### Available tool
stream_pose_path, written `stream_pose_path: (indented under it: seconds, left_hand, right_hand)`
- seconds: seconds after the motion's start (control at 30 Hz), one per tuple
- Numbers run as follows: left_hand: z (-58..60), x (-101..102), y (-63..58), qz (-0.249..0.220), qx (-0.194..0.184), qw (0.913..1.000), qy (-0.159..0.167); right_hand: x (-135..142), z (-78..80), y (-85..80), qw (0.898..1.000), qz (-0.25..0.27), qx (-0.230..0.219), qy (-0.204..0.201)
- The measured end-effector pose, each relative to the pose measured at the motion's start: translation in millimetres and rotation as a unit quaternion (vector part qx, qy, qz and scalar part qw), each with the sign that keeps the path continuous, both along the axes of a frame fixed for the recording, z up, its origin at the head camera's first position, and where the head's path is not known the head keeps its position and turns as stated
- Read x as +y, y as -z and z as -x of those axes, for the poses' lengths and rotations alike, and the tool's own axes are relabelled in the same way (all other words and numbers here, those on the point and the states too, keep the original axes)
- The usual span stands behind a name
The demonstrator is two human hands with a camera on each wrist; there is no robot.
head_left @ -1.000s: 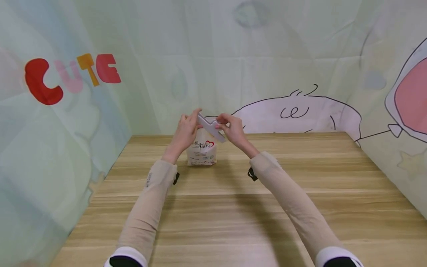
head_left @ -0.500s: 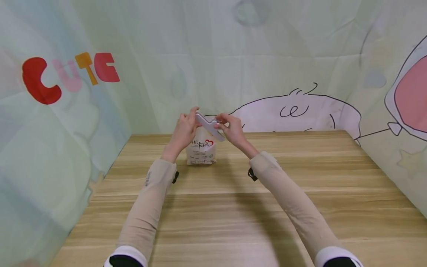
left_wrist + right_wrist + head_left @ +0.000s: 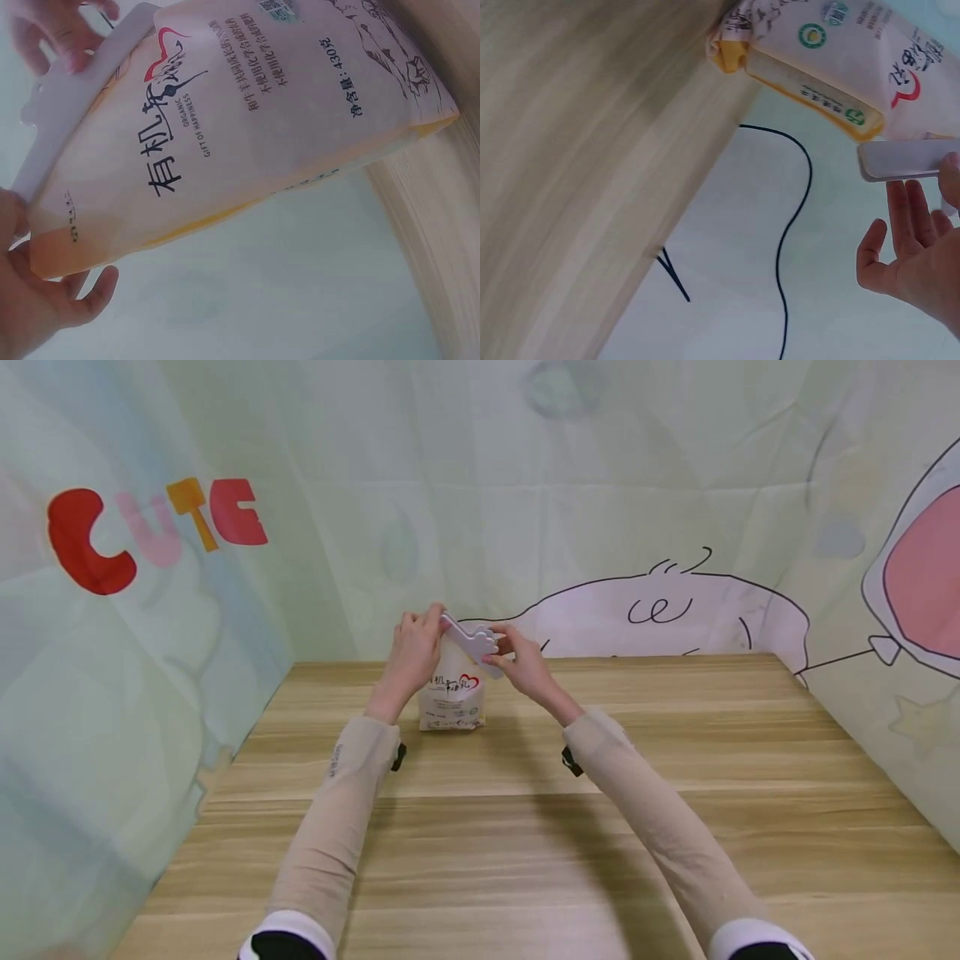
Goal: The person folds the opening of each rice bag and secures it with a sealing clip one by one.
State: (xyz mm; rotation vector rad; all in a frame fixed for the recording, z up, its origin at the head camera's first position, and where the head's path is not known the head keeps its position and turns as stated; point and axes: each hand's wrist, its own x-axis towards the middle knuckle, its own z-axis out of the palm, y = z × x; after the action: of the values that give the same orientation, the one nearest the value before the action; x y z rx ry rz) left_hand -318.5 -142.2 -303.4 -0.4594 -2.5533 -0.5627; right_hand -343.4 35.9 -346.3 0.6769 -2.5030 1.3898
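Observation:
A pale food bag [image 3: 452, 702] with dark lettering and a red heart stands near the table's back edge. Its orange edging shows in the left wrist view. Across the bag's top lies a slanted, pale lilac bag clip [image 3: 468, 639] with a scalloped bump. My left hand [image 3: 416, 647] pinches the clip's upper left end, close to the bag's top corner. On the clip's lower right part, my right hand [image 3: 522, 664] holds it between thumb and fingers. In the right wrist view, the clip's blunt end [image 3: 900, 159] sticks out past the right thumb.
The wood-grain table [image 3: 480, 860] stretches in front of the bag. Behind and at the sides hangs a printed cloth backdrop [image 3: 375, 485] with cartoon drawings and coloured letters.
The fingers of my right hand have shifted and spread a little on the clip, so its scalloped bump shows more. My left fingertips have settled slightly lower. The bag stays in place.

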Motion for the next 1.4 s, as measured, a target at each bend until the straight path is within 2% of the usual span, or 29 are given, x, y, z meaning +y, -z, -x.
stream_pose_path:
  seconds: [0.1, 0.23, 0.73, 0.93, 1.17, 1.4]
  left_hand:
    - [-0.7, 2.2, -0.9, -0.003, -0.006, 0.9998, -0.017]
    - [-0.8, 5.6, -1.0, 0.002, -0.004, 0.9993, -0.036]
    - [3.0, 12.2, 2.8, -0.013, 0.042, 0.9970, -0.063]
    - [1.5, 10.4, 4.5, -0.036, 0.047, 0.9967, -0.055]
    - [-1.2, 5.7, 9.4, -0.046, 0.034, 0.9973, -0.047]
    - [-6.6, 1.4, 10.4, -0.036, 0.044, 0.9973, -0.046]
  right_hand:
    - [0.8, 0.6, 6.6, 0.999, -0.014, -0.038, 0.002]
    - [-0.3, 0.7, 11.9, 0.998, -0.024, -0.049, 0.009]
    - [-8.9, -0.7, 17.6, 0.999, -0.023, 0.032, 0.038]
    - [-4.4, -0.7, 18.1, 0.999, -0.017, 0.031, 0.022]
    - [12.4, -6.6, 16.5, 0.997, -0.071, 0.043, -0.010]
    - [33.4, -17.9, 13.3, 0.995, -0.086, 0.051, -0.021]
